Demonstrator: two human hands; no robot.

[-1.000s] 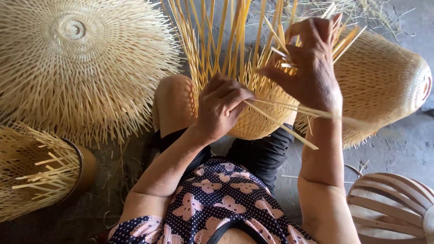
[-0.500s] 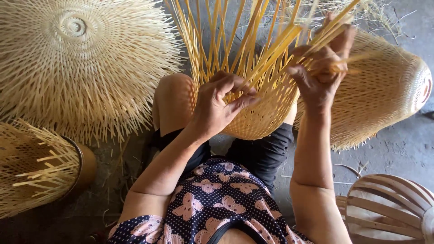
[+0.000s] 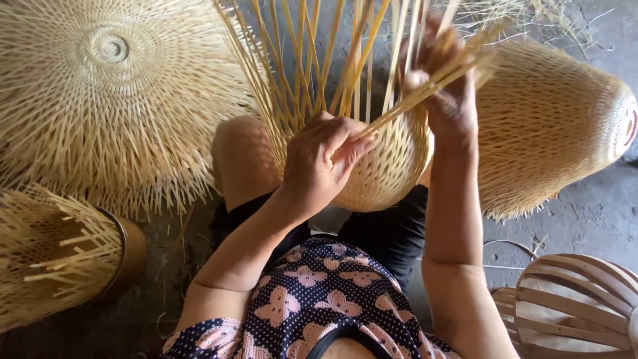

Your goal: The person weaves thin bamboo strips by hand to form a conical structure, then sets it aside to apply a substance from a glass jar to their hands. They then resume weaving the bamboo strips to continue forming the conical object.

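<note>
Clutching bamboo strips (image 3: 425,86), right hand (image 3: 448,93)

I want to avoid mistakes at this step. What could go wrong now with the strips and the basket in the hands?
1. The right hand bends a bundle of thin strips sharply; they might crack or slip free.
2. The left hand presses the woven basket at its rim; if that pressure eases, the weave there may loosen.
3. The upright strips end near the hands and could prick the fingers.
</note>
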